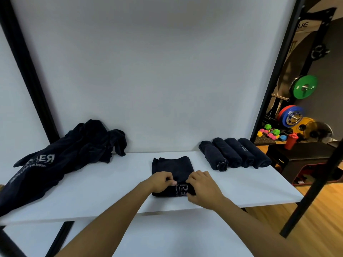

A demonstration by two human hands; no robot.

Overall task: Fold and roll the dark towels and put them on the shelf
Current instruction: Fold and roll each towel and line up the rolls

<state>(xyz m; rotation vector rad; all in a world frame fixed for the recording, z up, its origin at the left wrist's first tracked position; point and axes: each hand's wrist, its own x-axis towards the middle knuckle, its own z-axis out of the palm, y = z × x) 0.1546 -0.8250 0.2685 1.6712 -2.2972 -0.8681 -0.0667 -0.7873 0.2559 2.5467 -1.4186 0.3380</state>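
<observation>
A folded dark towel (171, 173) lies at the middle of the white shelf (111, 184). Its near rolled edge is gripped by curled fingers of the left hand (161, 181) at 9 o'clock and the right hand (201, 186) at 3 o'clock. Four rolled towels (235, 154) lie at 2 o'clock, an unfolded heap (61, 154) at 10 o'clock.
</observation>
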